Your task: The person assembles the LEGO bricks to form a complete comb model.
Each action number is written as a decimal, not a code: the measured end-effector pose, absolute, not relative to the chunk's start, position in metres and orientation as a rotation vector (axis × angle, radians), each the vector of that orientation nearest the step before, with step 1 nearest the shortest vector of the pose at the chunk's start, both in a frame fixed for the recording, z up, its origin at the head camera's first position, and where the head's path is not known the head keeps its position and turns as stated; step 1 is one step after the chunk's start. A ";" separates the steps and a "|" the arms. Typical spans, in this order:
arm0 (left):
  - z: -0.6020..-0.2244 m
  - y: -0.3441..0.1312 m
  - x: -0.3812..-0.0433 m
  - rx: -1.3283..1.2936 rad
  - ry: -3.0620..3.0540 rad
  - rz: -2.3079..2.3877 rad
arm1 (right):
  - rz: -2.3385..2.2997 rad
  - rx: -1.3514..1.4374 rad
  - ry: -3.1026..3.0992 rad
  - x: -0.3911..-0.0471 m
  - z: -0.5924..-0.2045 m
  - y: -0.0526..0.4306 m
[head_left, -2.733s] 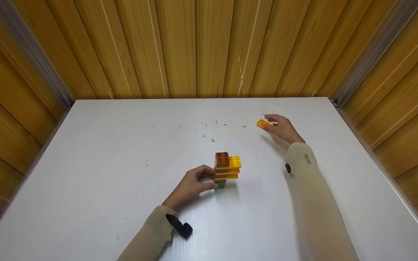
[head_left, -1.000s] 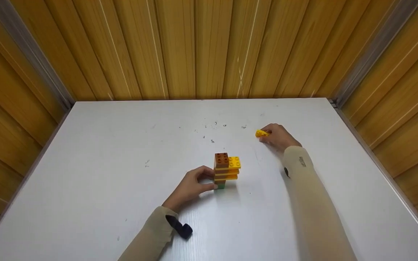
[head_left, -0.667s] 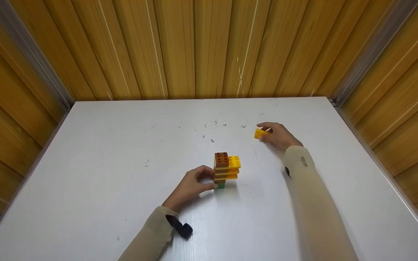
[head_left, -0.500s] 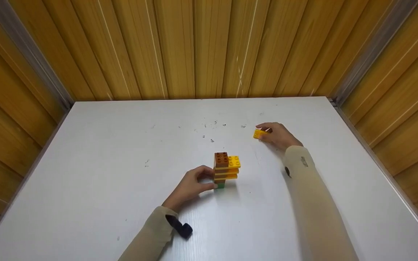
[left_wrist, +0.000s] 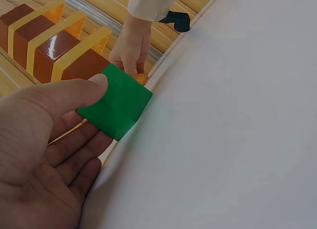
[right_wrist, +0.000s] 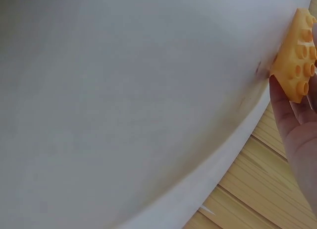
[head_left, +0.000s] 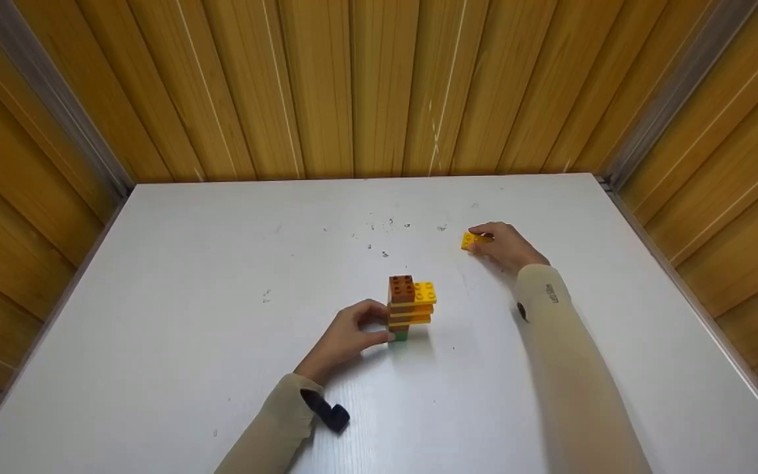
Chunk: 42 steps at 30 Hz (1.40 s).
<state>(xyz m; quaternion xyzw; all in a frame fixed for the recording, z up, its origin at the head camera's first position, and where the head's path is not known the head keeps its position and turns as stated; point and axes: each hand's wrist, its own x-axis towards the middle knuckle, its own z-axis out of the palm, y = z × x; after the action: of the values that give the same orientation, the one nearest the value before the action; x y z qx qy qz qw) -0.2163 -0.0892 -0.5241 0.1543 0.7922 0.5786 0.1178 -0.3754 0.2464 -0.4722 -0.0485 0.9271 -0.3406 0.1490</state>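
Observation:
In the head view, a tower of building bricks (head_left: 401, 289) stands upright near the middle of the table. It has brown bricks alternating with yellow plates that stick out to the right, over a green brick (left_wrist: 116, 102) at the bottom. My left hand (head_left: 351, 334) grips the tower low down, its thumb (left_wrist: 94, 90) on the green brick. Farther back on the right, my right hand (head_left: 505, 247) holds a loose yellow plate (head_left: 468, 241) between thumb and fingers. Studs and a slanted edge show on this yellow plate (right_wrist: 292, 55) in the right wrist view.
The white table (head_left: 221, 263) carries several small dark marks (head_left: 385, 254) behind the tower. Wood-patterned panels (head_left: 379, 92) rise at the back and both sides. Black straps (head_left: 326, 409) sit at the sleeve cuffs.
My right hand has come slightly nearer and lower with the yellow plate, which has been turned so its studs face up. The left hand and the tower have stayed in place.

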 end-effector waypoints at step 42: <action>-0.525 -0.090 -0.217 0.481 2.332 1.681 | -0.957 -0.366 2.693 -0.361 -0.461 0.245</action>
<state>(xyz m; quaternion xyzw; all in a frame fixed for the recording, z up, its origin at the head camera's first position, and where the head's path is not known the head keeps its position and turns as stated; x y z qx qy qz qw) -0.2168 -0.0895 -0.5248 0.1640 0.7949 0.5730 0.1135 -0.3615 0.2448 -0.4612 -0.1259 0.9267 -0.3294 0.1295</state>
